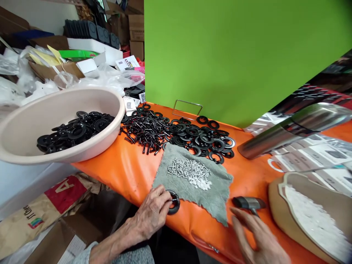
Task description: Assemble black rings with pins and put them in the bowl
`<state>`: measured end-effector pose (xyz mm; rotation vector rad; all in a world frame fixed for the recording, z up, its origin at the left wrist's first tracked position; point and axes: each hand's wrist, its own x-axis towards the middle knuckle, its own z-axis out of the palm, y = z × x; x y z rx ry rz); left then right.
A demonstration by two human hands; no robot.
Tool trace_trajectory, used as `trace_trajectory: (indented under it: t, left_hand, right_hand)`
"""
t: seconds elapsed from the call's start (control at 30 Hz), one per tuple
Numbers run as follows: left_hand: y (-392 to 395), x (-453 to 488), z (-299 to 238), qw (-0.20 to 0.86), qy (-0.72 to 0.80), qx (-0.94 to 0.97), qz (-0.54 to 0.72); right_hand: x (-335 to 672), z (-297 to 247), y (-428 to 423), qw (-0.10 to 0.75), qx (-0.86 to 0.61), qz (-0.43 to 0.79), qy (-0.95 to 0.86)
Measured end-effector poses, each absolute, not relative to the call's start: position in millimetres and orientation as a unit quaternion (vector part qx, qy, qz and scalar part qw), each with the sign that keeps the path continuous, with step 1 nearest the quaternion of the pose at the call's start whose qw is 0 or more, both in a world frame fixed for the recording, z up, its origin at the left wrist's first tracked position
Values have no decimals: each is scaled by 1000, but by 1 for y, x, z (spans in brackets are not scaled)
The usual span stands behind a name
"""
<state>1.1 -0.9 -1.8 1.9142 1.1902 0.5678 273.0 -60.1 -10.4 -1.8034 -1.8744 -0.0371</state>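
At the front of the orange tabletop, my left hand [153, 209] has its fingers closed on a black ring [174, 204] with a small part across its middle. My right hand [257, 238], slightly blurred, is open with fingers stretched out beside a short black-and-silver tool [249, 202]; I cannot tell whether they touch. Between the hands lies a grey-green cloth [217, 201]. On it are a heap of small silver screws or pins [187, 168] and a little pile of tiny white pieces [201, 183]. Behind the cloth are piled black rings [200, 135] and small black rods [148, 128].
A large beige basin [110, 141] of black ring parts stands left. A tan container [277, 198] of white pieces stands right, with a steel flask [294, 126] lying behind it among small boxes [305, 157]. A green panel [233, 55] and thin wire stand [187, 103] are behind.
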Motion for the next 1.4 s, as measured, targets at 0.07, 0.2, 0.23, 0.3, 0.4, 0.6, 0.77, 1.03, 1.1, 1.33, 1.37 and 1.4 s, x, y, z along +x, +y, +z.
trace_trajectory:
  t: [0.07,0.2,0.23,0.3,0.4,0.6,0.77,1.03,1.1,1.33,1.37,1.4]
  left_hand:
    - [1,-2,5,423,478,729,247]
    - [7,-10,17,491,511,658,254]
    - [9,-12,18,515,513,638,255]
    - [12,-15,19,564,509,597,260]
    - [14,-18,19,621,494,543,275]
    - [14,-19,19,648,478,512,300]
    - [15,-18,17,654,477,503,304]
    - [15,-15,16,653,479,505,298]
    - [14,-15,17,644,483,512,300]
    - [4,-13,17,661,482,467,335]
    - [1,-12,17,665,479,458,344]
    - [-1,-11,17,668,477,450,353]
  right_hand:
    - [236,0,-29,294,-605,25,-740]
    - [195,-6,23,269,-567,48,-777]
    - [191,-10,32,258,-562,49,-784]
    - [187,-16,42,235,-556,52,-796]
    - [186,-19,45,215,-550,55,-805]
    - [190,-22,45,195,-549,54,-811]
    - [191,-26,46,192,-548,50,-813]
    - [194,-18,37,214,-559,56,-800]
    - [195,-16,35,225,-566,60,-791]
    - [172,2,-14,333,-592,239,-694]
    - [164,2,-24,348,-597,299,-658]
    - [157,0,-33,367,-600,351,-618]
